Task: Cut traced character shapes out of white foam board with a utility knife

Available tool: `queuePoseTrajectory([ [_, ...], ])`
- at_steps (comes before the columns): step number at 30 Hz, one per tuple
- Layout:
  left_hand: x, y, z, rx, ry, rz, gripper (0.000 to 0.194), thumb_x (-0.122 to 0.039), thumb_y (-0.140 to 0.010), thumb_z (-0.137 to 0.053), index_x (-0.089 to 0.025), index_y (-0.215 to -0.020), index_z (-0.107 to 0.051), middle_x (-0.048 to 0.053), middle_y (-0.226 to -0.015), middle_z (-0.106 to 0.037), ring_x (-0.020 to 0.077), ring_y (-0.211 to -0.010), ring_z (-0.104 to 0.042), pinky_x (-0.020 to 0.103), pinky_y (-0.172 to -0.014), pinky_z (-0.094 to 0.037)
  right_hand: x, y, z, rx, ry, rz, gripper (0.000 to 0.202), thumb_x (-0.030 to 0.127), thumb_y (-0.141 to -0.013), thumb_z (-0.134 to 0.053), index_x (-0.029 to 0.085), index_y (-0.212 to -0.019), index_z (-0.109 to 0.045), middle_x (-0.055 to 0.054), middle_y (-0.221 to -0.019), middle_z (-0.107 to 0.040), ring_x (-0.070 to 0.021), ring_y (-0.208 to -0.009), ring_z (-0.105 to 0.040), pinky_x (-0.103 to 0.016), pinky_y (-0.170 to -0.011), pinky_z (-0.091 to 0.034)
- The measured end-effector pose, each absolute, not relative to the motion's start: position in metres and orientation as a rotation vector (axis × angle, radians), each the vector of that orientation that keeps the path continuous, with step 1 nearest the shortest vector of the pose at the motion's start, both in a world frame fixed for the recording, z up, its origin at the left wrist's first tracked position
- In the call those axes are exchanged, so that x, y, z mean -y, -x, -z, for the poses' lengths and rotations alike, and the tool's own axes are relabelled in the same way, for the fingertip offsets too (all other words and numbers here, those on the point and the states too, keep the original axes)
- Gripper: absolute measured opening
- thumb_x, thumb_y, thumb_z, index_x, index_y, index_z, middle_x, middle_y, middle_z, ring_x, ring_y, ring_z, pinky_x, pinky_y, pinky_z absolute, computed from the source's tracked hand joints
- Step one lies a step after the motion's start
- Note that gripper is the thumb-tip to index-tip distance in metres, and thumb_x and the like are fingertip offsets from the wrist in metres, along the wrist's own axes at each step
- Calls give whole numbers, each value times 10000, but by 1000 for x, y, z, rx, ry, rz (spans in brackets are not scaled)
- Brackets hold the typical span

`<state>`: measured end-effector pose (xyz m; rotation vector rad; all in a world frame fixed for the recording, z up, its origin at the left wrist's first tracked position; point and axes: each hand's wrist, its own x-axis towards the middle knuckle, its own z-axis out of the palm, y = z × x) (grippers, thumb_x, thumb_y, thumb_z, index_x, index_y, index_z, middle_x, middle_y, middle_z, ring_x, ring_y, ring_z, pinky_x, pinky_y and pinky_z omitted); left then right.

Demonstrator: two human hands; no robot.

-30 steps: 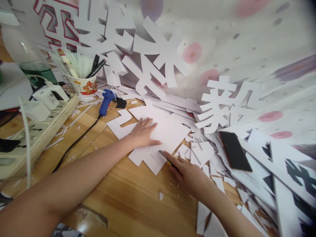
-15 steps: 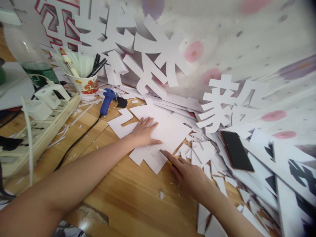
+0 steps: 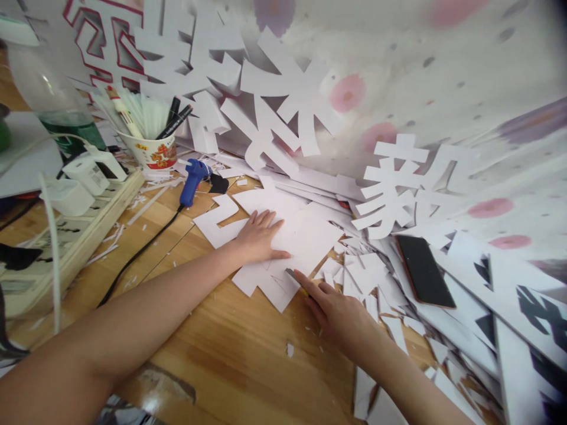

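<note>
A white sheet of card or foam board point(image 3: 305, 233), partly cut into a shape with notched edges, lies on the wooden table. My left hand point(image 3: 261, 237) presses flat on it, fingers spread and holding nothing. Close by on the right, my right hand point(image 3: 332, 307) is closed around a utility knife point(image 3: 292, 274), with the index finger stretched along it. The blade tip touches the sheet near its lower edge, just below my left thumb. Thin drawn or cut lines show on the sheet beside the blade. Most of the knife's handle is hidden in my fingers.
A blue glue gun point(image 3: 193, 182) lies at the left, its cord crossing the table. Behind it stands a paper cup point(image 3: 153, 154) of pens and glue sticks. A power strip point(image 3: 66, 236) runs along the left. White scraps point(image 3: 365, 271) and a phone point(image 3: 425, 271) lie right; cut-out characters point(image 3: 283, 88) lean behind.
</note>
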<state>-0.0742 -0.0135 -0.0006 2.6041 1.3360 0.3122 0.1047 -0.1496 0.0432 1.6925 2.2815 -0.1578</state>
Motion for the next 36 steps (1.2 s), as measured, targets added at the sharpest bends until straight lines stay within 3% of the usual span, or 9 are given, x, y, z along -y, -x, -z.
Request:
queuePoseTrajectory([
  [23,14,75,-1,-1335,-2617,-244,960,-780,-648,-341,-141,-1361,-260,155,-1447,-175,300,-1330,-86,444,-1061,-33,147,-104,-46,-2270,-1672,173,526,242,-897,-317,320,-1393,-159,-47,-926,-615,-159,-674,-628,-253,-538,-437],
  [36,11,75,2,-1343,-2617,-243,976,-798,-630,-323,-154,-1361,-267,141,-1450,-174,296,-1332,-84,445,-1063,-45,139,-117,-48,-2485,-1326,-82,704,89,-805,-378,219,-1409,-42,-12,-768,-604,-105,-516,-551,-217,-449,-311],
])
